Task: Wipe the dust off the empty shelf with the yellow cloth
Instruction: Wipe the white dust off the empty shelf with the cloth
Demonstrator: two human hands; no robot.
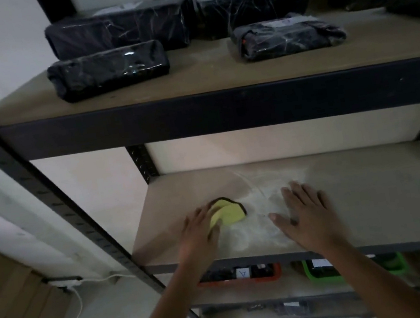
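**Two hands on a dusty middle shelf**

The upper shelf board (218, 80) carries several black parcels wrapped in clear plastic (108, 70), from 10 to 2 o'clock. Nothing stands between the hands and the work area. A thick black metal beam (223, 110) crosses the view just above the empty brown fibreboard shelf (375, 201). Below it, at 6 o'clock, sit an orange plastic bin (240, 277) and a green plastic bin (355, 267).

The folded yellow cloth with dark edge (227, 212) lies on the empty shelf, left of centre. The left hand (201, 234) rests on it with fingers gripping its near part. The right hand (308, 214) lies flat and spread, holding nothing, on a patch of white dust (256, 231) between the two hands.

The wall behind is white. At 8 o'clock a white cable (75, 304) runs over the pale floor beside brown cardboard (13, 313).
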